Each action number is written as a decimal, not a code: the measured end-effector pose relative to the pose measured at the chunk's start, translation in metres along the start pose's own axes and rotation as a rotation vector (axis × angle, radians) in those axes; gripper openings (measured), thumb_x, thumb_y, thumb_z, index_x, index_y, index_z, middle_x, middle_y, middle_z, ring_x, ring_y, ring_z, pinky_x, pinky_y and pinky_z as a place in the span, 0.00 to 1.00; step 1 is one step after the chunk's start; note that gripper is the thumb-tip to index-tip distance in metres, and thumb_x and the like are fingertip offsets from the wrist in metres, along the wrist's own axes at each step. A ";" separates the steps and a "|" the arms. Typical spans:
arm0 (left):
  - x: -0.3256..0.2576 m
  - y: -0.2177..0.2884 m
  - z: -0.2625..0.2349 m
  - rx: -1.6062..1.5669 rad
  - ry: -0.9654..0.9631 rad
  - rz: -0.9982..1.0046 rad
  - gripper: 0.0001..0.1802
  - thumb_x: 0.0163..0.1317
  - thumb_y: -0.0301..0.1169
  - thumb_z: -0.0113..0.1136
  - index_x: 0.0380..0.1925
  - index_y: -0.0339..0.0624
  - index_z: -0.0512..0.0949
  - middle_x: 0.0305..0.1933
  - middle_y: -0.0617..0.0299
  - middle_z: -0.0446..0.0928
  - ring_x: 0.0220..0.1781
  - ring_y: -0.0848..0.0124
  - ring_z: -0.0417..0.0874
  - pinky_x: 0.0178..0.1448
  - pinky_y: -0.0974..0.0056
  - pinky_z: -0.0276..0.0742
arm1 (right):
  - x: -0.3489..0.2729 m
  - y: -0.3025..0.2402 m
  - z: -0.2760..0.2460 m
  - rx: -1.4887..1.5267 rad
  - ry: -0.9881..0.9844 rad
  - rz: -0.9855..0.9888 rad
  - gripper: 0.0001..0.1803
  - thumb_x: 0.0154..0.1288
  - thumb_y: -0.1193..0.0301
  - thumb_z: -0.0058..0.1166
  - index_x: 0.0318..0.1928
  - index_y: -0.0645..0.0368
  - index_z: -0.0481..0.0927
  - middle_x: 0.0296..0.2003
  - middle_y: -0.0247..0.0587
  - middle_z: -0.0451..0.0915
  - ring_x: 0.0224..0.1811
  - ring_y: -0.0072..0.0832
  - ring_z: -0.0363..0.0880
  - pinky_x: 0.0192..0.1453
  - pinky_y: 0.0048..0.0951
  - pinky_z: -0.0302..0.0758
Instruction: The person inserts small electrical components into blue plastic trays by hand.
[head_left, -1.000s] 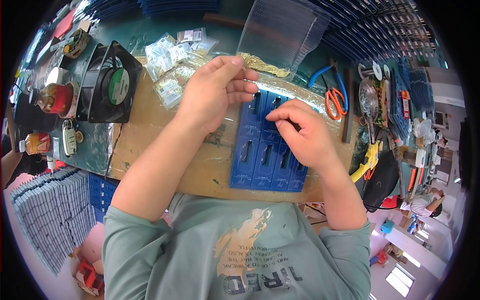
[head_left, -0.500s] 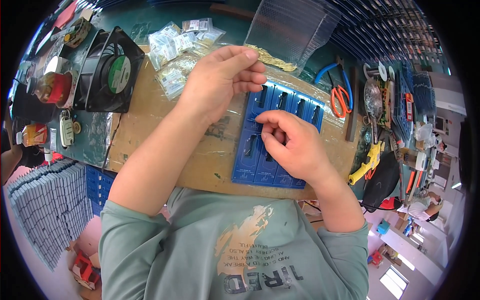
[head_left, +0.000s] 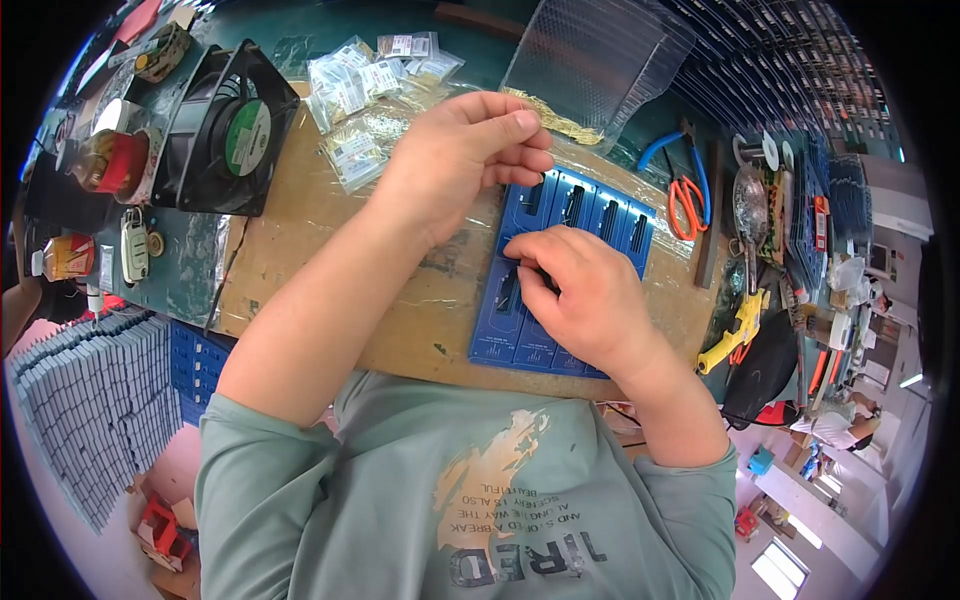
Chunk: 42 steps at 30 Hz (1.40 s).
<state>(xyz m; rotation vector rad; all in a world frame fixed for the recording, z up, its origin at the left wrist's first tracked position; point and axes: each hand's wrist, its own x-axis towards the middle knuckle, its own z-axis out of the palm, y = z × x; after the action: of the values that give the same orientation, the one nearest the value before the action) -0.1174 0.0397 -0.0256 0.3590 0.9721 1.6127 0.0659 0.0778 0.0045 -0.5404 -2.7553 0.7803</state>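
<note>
A blue plastic fixture (head_left: 590,215) with several slotted columns lies on a brown cardboard sheet (head_left: 310,250) covered in clear tape. My right hand (head_left: 575,295) rests on the fixture's lower middle, its fingertips pinched at a slot; whatever it pinches is too small to make out. My left hand (head_left: 455,160) hovers at the fixture's upper left corner, thumb and fingers curled together, apparently on something small that I cannot identify. A strip of small gold-coloured parts (head_left: 555,120) lies just beyond my left hand.
A black square fan (head_left: 225,130) stands at the left, with small clear bags of parts (head_left: 365,85) beside it. A clear plastic tray (head_left: 595,55) lies at the back. Blue and orange pliers (head_left: 680,190) and a yellow tool (head_left: 735,330) lie right. Stacked blue-grey trays (head_left: 90,400) sit lower left.
My right hand has moved left and down across the blue fixture to a lower slot. My left hand stays at the fixture's upper left corner.
</note>
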 end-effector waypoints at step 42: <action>-0.017 0.000 0.023 0.984 -0.062 0.306 0.09 0.56 0.29 0.67 0.36 0.38 0.84 0.38 0.56 0.81 0.41 0.64 0.83 0.48 0.63 0.78 | 0.017 0.018 -0.025 -0.062 0.340 0.074 0.06 0.60 0.72 0.62 0.36 0.56 0.78 0.36 0.39 0.77 0.34 0.40 0.79 0.34 0.35 0.77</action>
<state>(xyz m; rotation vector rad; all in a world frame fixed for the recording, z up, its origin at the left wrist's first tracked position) -0.0968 0.0329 -0.0068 1.2620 1.6801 1.2584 0.0633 0.1110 0.0176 -0.7178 -2.4633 0.5590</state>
